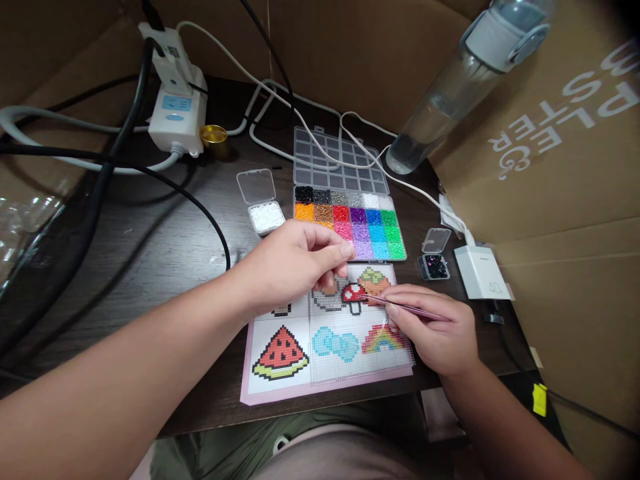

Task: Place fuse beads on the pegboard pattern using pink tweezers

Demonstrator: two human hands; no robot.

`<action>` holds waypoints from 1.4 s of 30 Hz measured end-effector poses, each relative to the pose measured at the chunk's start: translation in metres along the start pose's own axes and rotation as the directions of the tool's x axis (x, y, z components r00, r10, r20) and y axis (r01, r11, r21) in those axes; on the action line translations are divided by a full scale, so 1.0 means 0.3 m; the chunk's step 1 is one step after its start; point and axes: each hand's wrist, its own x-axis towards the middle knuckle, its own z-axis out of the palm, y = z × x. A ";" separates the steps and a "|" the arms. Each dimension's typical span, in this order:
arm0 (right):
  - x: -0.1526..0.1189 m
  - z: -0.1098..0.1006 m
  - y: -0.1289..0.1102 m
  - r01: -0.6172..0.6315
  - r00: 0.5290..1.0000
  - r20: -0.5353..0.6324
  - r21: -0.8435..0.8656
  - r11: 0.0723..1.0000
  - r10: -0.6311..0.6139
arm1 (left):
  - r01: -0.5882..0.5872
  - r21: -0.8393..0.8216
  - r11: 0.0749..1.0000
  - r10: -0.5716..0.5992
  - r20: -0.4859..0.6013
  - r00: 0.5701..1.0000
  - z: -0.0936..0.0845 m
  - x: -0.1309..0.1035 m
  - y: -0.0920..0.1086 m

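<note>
My right hand (pixel 437 333) grips a pair of pinkish metal tweezers (pixel 417 309), their tips at a small red, white and black bead mushroom (pixel 353 293). The mushroom sits on a clear pegboard (pixel 367 370) laid over a printed pattern sheet (pixel 257 337) with a watermelon, a bow and a rainbow. Over the board's upper edge, my left hand (pixel 295 257) is closed in a pinch; anything between its fingertips is too small to make out. Just beyond it lies an open sorting box (pixel 400 233) of coloured beads, partly covered by that hand.
Left of the sorting box stands a small open case of white beads (pixel 267 216); a case of dark beads (pixel 435 267) lies right, beside a white charger (pixel 483 272). A water bottle (pixel 440 100), a gold cup (pixel 215 138), a power strip (pixel 177 113) and cables occupy the back.
</note>
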 end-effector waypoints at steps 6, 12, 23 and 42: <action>-0.001 -0.001 -0.001 -0.010 1.000 -0.007 -0.013 1.000 0.010 | 0.002 -0.007 1.000 -0.002 0.002 1.000 0.002 0.000 0.002; -0.003 -0.004 0.000 -0.029 1.000 0.005 -0.009 1.000 0.029 | 0.006 -0.005 1.000 -0.006 0.002 1.000 0.002 -0.001 0.001; 0.002 -0.006 -0.008 -0.044 0.999 0.006 0.002 0.999 0.044 | -0.001 -0.003 1.000 0.001 0.005 1.000 0.002 -0.001 0.000; -0.033 0.023 0.010 -0.061 0.986 -0.106 0.480 0.875 0.127 | 0.200 -0.251 0.947 -0.113 0.322 0.940 0.034 -0.018 -0.034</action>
